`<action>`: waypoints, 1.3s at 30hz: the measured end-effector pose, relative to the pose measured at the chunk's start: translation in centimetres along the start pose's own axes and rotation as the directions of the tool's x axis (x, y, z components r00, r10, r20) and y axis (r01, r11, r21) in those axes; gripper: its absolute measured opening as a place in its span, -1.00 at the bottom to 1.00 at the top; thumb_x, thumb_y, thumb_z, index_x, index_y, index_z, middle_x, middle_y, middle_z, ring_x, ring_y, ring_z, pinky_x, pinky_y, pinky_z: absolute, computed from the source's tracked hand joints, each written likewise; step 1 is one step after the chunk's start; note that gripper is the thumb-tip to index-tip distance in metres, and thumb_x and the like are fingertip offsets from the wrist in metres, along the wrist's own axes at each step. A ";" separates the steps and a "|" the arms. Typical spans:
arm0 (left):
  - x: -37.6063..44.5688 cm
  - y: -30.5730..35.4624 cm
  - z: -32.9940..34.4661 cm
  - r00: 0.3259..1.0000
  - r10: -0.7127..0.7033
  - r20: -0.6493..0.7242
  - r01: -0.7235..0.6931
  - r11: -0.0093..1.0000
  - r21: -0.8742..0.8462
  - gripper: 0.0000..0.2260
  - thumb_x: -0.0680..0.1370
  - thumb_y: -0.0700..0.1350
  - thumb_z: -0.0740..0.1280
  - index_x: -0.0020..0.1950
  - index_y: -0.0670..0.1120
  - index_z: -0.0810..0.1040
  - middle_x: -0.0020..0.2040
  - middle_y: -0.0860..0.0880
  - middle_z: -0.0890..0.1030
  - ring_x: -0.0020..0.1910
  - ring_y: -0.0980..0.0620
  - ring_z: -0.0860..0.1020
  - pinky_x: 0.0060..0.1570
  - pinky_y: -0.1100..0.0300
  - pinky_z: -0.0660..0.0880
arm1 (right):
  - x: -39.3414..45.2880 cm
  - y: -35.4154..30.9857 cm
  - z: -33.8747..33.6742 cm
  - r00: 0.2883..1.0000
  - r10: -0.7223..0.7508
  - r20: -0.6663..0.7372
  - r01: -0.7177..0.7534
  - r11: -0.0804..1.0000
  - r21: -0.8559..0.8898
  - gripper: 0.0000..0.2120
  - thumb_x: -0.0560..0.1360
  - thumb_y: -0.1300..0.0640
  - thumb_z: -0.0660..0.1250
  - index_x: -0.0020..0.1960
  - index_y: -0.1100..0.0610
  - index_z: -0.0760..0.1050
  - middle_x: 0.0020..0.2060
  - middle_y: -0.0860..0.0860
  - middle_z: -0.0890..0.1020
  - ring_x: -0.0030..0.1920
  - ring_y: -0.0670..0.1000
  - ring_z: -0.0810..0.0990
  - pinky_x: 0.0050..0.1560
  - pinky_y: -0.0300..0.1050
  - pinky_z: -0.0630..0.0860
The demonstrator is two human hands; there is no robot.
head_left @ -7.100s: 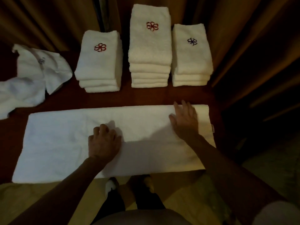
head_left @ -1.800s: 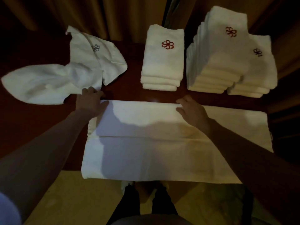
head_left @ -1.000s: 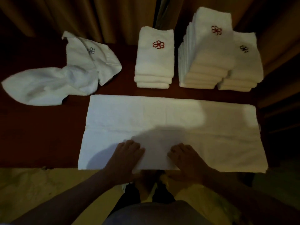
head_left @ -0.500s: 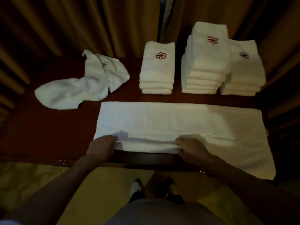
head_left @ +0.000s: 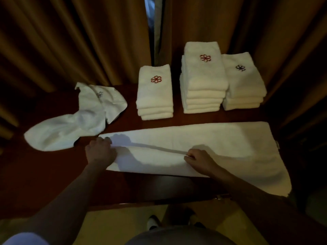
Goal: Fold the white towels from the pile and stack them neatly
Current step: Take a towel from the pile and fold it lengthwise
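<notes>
Bare forearms, left hand (head_left: pixel 100 152) and right hand (head_left: pixel 200 160) uncovered. Pale short sleeve (head_left: pixel 23 238) on the left arm. Grey garment (head_left: pixel 178 236) at the waist, white-toed shoes (head_left: pixel 153 222) below.

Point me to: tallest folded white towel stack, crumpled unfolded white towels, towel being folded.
Tallest folded white towel stack (head_left: pixel 203 76): head view, top towel below red logo.
Crumpled unfolded white towels (head_left: pixel 70 128): head view, middle of heap.
Towel being folded (head_left: pixel 212 137): head view, flat far layer.

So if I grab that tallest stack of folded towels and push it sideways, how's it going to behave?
The tallest stack would probably shear rather than slide as one: its layers are soft and loosely aligned. It looks likely to lean, being high for its footprint. It sits close against the right stack, so pushing that way would likely shove both.
</notes>
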State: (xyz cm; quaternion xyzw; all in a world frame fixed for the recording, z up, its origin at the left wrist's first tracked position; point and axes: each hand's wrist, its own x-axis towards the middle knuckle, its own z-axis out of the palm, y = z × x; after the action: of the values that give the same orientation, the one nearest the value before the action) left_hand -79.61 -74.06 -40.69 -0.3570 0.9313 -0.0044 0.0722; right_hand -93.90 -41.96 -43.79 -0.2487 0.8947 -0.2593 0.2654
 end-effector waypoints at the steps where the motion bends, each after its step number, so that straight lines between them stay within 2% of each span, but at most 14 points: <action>1: -0.3 1.5 0.1 0.996 0.087 -0.033 -0.088 0.996 -0.021 -0.60 0.46 0.01 0.34 0.28 -0.07 0.55 0.19 -0.16 0.57 0.16 -0.22 0.53 0.11 -0.02 0.44 | 0.3 -0.1 0.0 1.000 0.015 0.008 -0.015 1.000 0.011 -0.79 0.58 0.04 0.26 -0.15 0.12 0.53 -0.21 0.04 0.57 -0.12 0.05 0.56 -0.06 -0.04 0.47; 4: -1.8 7.7 0.8 0.887 0.461 -0.040 -0.458 0.863 -0.211 -0.42 0.41 0.21 0.22 0.29 -0.11 0.56 0.26 -0.17 0.55 0.18 -0.22 0.54 0.12 -0.04 0.46 | 1.1 -0.3 0.2 0.999 0.038 0.024 -0.039 0.999 0.021 -0.79 0.59 0.03 0.23 -0.15 0.11 0.49 -0.23 0.02 0.53 -0.12 0.04 0.53 -0.07 -0.08 0.42; 7: -3.3 14.1 1.5 0.769 0.630 0.106 -0.603 0.770 -0.208 -0.43 0.46 0.27 0.22 0.38 0.00 0.46 0.41 -0.06 0.42 0.32 -0.10 0.41 0.24 0.00 0.39 | 1.1 -0.2 -0.2 0.999 0.001 0.045 -0.002 1.000 0.003 -0.82 0.59 0.02 0.24 -0.06 0.11 0.51 -0.15 0.05 0.54 -0.09 0.05 0.54 -0.06 -0.10 0.43; 10: -4.0 17.4 2.6 0.766 0.631 0.122 -0.610 0.774 -0.170 -0.61 0.51 0.19 0.33 0.26 0.03 0.49 0.36 -0.02 0.39 0.29 -0.04 0.38 0.17 0.09 0.39 | 0.3 1.5 -1.2 0.996 -0.039 0.083 0.054 0.981 -0.186 -0.83 0.57 0.06 0.25 0.09 0.10 0.51 0.00 0.08 0.59 0.03 0.10 0.57 -0.04 -0.09 0.45; 13: -3.7 18.1 2.8 0.796 0.599 0.089 -0.585 0.799 -0.143 -0.75 0.57 0.11 0.32 0.15 0.00 0.59 0.32 -0.03 0.42 0.22 -0.02 0.42 0.13 0.10 0.45 | -1.7 4.2 -2.8 0.989 -0.038 0.142 0.092 0.914 -0.395 -0.70 0.55 0.10 0.24 0.28 0.10 0.44 0.20 0.10 0.54 0.19 0.15 0.53 0.12 -0.03 0.45; 15: -3.2 18.3 2.5 0.795 0.600 0.089 -0.589 0.798 -0.129 -0.77 0.60 0.08 0.30 0.13 -0.01 0.62 0.30 -0.01 0.46 0.16 0.00 0.49 0.12 0.11 0.47 | -3.4 6.0 -4.3 0.995 -0.048 0.088 0.085 0.877 -0.473 -0.62 0.56 0.10 0.14 0.34 0.14 0.43 0.24 0.14 0.52 0.23 0.20 0.52 0.18 0.02 0.45; 18: -2.5 18.5 2.4 0.792 0.609 0.041 -0.600 0.790 -0.128 -0.74 0.59 0.05 0.25 0.07 -0.06 0.65 0.19 -0.06 0.58 0.02 -0.07 0.60 0.02 0.06 0.51 | -4.9 9.4 -7.1 0.988 -0.128 -0.083 0.072 0.871 -0.485 -0.49 0.45 0.06 0.00 0.23 0.20 0.52 0.06 0.20 0.59 0.04 0.26 0.62 0.02 0.11 0.54; 20: -2.3 18.8 2.0 0.808 0.589 0.011 -0.582 0.802 -0.133 -0.71 0.58 0.04 0.22 0.05 -0.10 0.65 0.09 -0.11 0.63 -0.05 -0.14 0.63 -0.04 0.04 0.51 | -5.4 11.6 -9.3 0.997 -0.040 -0.073 -0.002 0.867 -0.498 -0.59 0.55 0.04 0.05 0.34 0.11 0.41 0.14 0.10 0.56 0.11 0.18 0.59 0.07 0.04 0.50; 23: -2.5 20.3 1.2 0.859 0.504 0.084 -0.509 0.860 0.043 -0.72 0.64 0.02 0.18 0.25 -0.06 0.55 0.17 -0.05 0.62 0.07 -0.05 0.62 0.13 0.06 0.47 | -4.7 13.5 -10.7 0.992 0.036 -0.120 -0.083 0.903 -0.421 -0.66 0.62 0.02 0.13 0.37 0.05 0.34 0.18 0.03 0.55 0.16 0.10 0.57 0.11 -0.02 0.46; 25: -3.3 22.2 0.6 0.855 0.509 0.095 -0.518 0.844 0.139 -0.63 0.60 0.05 0.17 0.36 -0.02 0.47 0.21 -0.03 0.60 0.13 -0.04 0.59 0.20 0.03 0.43 | -4.0 13.3 -10.5 0.985 0.021 -0.169 -0.087 0.916 -0.392 -0.68 0.64 0.02 0.11 0.37 0.05 0.35 0.17 0.04 0.57 0.15 0.10 0.57 0.10 -0.01 0.47; 29: -5.9 28.1 1.3 0.678 0.732 0.067 -0.715 0.678 -0.173 -0.47 0.49 0.20 0.22 0.37 -0.04 0.51 0.27 -0.06 0.56 0.19 -0.13 0.55 0.13 0.01 0.46 | -2.5 12.8 -9.3 0.985 0.021 -0.172 -0.080 0.937 -0.341 -0.75 0.65 0.06 0.13 0.29 0.07 0.41 0.12 0.06 0.59 0.10 0.12 0.60 0.06 0.04 0.55; 32: -6.3 32.3 1.3 0.684 0.722 0.104 -0.696 0.688 -0.205 -0.59 0.56 0.12 0.31 0.35 -0.03 0.50 0.34 -0.02 0.46 0.25 -0.05 0.44 0.12 0.11 0.41 | -2.0 13.1 -9.8 0.979 0.005 -0.204 -0.081 0.929 -0.362 -0.77 0.65 0.06 0.14 0.26 0.06 0.42 0.11 0.05 0.59 0.09 0.11 0.61 0.07 0.02 0.53; 36: -5.5 34.0 1.1 0.730 0.683 0.011 -0.672 0.721 -0.169 -0.74 0.64 0.05 0.21 0.22 -0.05 0.53 0.13 -0.05 0.58 0.08 -0.06 0.56 0.01 0.08 0.48 | -3.2 15.0 -11.5 0.985 0.095 -0.146 -0.149 0.893 -0.425 -0.70 0.60 0.09 0.18 0.33 0.06 0.38 0.22 0.07 0.50 0.21 0.13 0.50 0.21 0.04 0.39; 39: -4.1 33.6 1.0 0.716 0.698 -0.008 -0.689 0.705 -0.168 -0.78 0.66 0.07 0.14 0.14 -0.02 0.48 -0.01 -0.01 0.60 -0.07 -0.03 0.59 -0.10 0.13 0.45 | -4.5 17.3 -13.3 0.971 0.205 -0.126 -0.240 0.852 -0.465 -0.63 0.58 0.04 0.21 0.37 0.04 0.34 0.28 0.06 0.45 0.29 0.13 0.43 0.29 0.05 0.34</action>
State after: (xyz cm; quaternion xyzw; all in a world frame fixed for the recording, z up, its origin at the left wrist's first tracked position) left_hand -98.80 -46.21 -43.14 0.0148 0.9919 0.1073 0.0661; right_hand -103.90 -22.07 -42.94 -0.1915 0.9625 -0.0076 0.1921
